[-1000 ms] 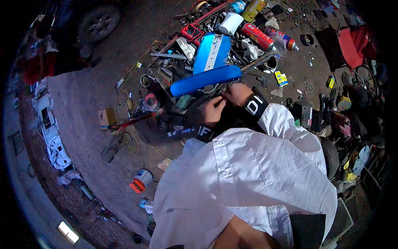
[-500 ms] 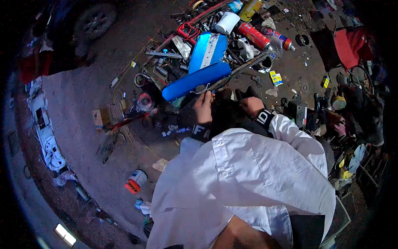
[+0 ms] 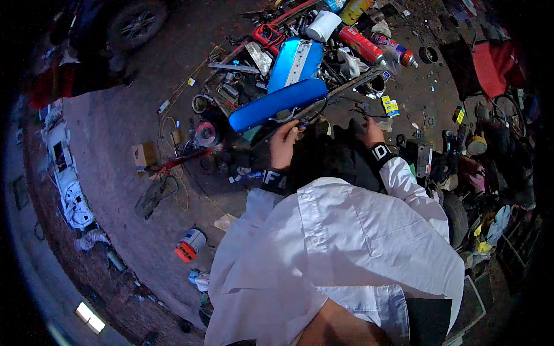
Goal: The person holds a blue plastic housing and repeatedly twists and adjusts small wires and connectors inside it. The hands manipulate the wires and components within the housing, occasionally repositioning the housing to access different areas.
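Down on the dirt floor [image 3: 144, 104], amid scattered parts, my left hand [image 3: 284, 144] reached up with fingers curled against the underside of a long blue panel [image 3: 277, 105], touching a thin dark rod beside it; I could not tell whether it truly gripped. My right hand [image 3: 369, 131] rested spread on a black bundle [image 3: 329, 158] between my wrists, fingers apart. A second blue panel [image 3: 294, 62] lay just beyond, with red spray cans [image 3: 362, 45] near it.
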`<control>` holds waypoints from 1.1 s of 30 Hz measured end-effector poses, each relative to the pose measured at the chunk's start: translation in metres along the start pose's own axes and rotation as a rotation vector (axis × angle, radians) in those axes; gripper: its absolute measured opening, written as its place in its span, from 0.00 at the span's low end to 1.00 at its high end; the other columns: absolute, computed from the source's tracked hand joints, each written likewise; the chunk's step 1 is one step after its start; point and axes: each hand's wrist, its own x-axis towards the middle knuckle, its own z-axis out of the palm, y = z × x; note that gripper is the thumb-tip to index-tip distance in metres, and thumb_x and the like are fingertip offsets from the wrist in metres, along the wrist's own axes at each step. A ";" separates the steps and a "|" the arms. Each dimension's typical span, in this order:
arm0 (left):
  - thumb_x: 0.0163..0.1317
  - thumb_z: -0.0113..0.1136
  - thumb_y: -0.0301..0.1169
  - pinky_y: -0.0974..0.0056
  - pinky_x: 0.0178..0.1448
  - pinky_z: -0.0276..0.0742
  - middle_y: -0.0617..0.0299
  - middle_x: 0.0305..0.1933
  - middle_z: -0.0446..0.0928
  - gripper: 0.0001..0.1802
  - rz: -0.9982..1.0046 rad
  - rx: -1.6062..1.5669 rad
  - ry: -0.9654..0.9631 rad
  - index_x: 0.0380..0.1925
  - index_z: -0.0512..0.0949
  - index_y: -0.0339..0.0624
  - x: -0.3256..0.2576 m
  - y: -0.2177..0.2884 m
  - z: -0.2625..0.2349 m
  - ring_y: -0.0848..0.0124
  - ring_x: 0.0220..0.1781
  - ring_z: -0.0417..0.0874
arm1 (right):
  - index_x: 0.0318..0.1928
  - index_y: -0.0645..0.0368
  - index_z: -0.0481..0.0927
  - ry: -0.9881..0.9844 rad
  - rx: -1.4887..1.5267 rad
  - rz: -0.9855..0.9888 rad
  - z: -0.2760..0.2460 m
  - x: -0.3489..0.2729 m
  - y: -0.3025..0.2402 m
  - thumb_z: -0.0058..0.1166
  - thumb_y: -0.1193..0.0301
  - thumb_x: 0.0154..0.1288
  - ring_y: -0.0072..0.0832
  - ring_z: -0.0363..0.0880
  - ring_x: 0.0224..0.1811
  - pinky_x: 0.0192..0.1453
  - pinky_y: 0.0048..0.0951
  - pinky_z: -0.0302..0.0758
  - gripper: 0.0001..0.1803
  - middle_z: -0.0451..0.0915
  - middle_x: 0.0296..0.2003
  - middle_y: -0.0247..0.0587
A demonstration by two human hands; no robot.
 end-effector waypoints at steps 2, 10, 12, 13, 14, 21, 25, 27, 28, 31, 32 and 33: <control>0.67 0.52 0.26 0.72 0.40 0.71 0.59 0.42 0.82 0.15 -0.002 0.022 -0.005 0.52 0.75 0.35 -0.001 0.004 0.001 0.78 0.36 0.75 | 0.47 0.61 0.76 -0.143 -0.042 -0.013 -0.011 0.007 -0.021 0.66 0.58 0.51 0.50 0.80 0.43 0.45 0.45 0.76 0.27 0.81 0.39 0.54; 0.65 0.54 0.22 0.70 0.44 0.73 0.58 0.45 0.78 0.15 0.009 -0.007 0.004 0.52 0.74 0.35 -0.003 -0.004 0.000 0.75 0.39 0.77 | 0.37 0.62 0.81 -0.302 0.746 -0.241 -0.017 0.000 -0.124 0.64 0.56 0.58 0.27 0.78 0.33 0.42 0.29 0.73 0.20 0.81 0.31 0.40; 0.64 0.54 0.22 0.69 0.44 0.73 0.59 0.45 0.78 0.15 0.015 -0.004 -0.004 0.52 0.74 0.35 -0.003 -0.004 0.000 0.74 0.40 0.77 | 0.39 0.62 0.81 -0.375 0.919 -0.210 -0.014 0.000 -0.142 0.63 0.60 0.59 0.25 0.77 0.35 0.43 0.28 0.72 0.17 0.81 0.33 0.37; 0.64 0.54 0.22 0.70 0.45 0.73 0.59 0.44 0.78 0.15 0.014 0.022 -0.009 0.52 0.74 0.36 -0.004 -0.001 0.001 0.74 0.40 0.77 | 0.39 0.62 0.80 -0.411 1.005 -0.193 -0.014 0.001 -0.145 0.63 0.62 0.60 0.23 0.77 0.35 0.44 0.27 0.72 0.15 0.81 0.34 0.35; 0.64 0.54 0.22 0.70 0.45 0.73 0.59 0.44 0.78 0.15 0.013 0.049 -0.015 0.52 0.74 0.36 -0.004 0.002 0.002 0.74 0.40 0.77 | 0.38 0.64 0.80 -0.426 0.962 -0.228 -0.005 0.008 -0.141 0.61 0.63 0.62 0.22 0.76 0.34 0.44 0.26 0.71 0.15 0.81 0.33 0.35; 0.64 0.53 0.21 0.69 0.46 0.74 0.59 0.43 0.78 0.14 0.020 0.055 -0.034 0.50 0.75 0.35 -0.003 -0.004 -0.003 0.73 0.39 0.77 | 0.31 0.66 0.79 -0.477 1.182 -0.051 -0.025 -0.004 -0.176 0.59 0.66 0.65 0.22 0.77 0.27 0.35 0.24 0.72 0.14 0.82 0.26 0.39; 0.64 0.53 0.22 0.68 0.46 0.74 0.59 0.43 0.78 0.14 0.064 0.070 -0.062 0.50 0.75 0.35 -0.001 -0.009 -0.003 0.73 0.39 0.78 | 0.24 0.66 0.78 -0.424 1.096 0.005 -0.025 -0.003 -0.179 0.60 0.68 0.63 0.22 0.77 0.24 0.32 0.26 0.72 0.15 0.81 0.23 0.39; 0.65 0.53 0.22 0.68 0.47 0.74 0.59 0.44 0.78 0.14 0.050 0.072 -0.063 0.50 0.75 0.36 -0.001 -0.010 -0.003 0.73 0.39 0.78 | 0.21 0.65 0.78 -0.414 1.049 0.056 -0.026 -0.002 -0.180 0.60 0.69 0.63 0.22 0.77 0.24 0.31 0.26 0.72 0.16 0.81 0.22 0.39; 0.65 0.53 0.22 0.68 0.47 0.74 0.59 0.44 0.78 0.14 0.032 0.069 -0.059 0.50 0.75 0.36 -0.002 -0.009 -0.002 0.73 0.39 0.78 | 0.22 0.66 0.78 -0.418 1.053 0.025 -0.027 -0.002 -0.180 0.60 0.68 0.63 0.22 0.77 0.24 0.31 0.26 0.71 0.16 0.81 0.22 0.39; 0.65 0.52 0.21 0.68 0.49 0.74 0.58 0.45 0.79 0.14 0.033 0.086 -0.074 0.50 0.76 0.37 0.000 -0.006 -0.002 0.72 0.42 0.79 | 0.23 0.66 0.79 -0.386 0.973 -0.078 -0.029 0.001 -0.178 0.61 0.66 0.62 0.21 0.76 0.22 0.30 0.26 0.71 0.16 0.81 0.21 0.39; 0.65 0.52 0.21 0.68 0.49 0.74 0.58 0.45 0.79 0.14 0.036 0.105 -0.087 0.50 0.76 0.37 0.000 -0.006 -0.002 0.72 0.43 0.79 | 0.23 0.65 0.79 -0.348 0.887 -0.118 -0.026 0.004 -0.175 0.61 0.66 0.62 0.21 0.76 0.22 0.29 0.27 0.71 0.16 0.81 0.21 0.39; 0.65 0.52 0.21 0.68 0.49 0.75 0.57 0.45 0.80 0.14 0.038 0.124 -0.097 0.50 0.76 0.38 0.000 -0.004 -0.001 0.72 0.43 0.80 | 0.24 0.65 0.79 -0.311 0.800 -0.159 -0.025 0.005 -0.173 0.62 0.65 0.61 0.21 0.75 0.21 0.29 0.27 0.71 0.16 0.81 0.21 0.39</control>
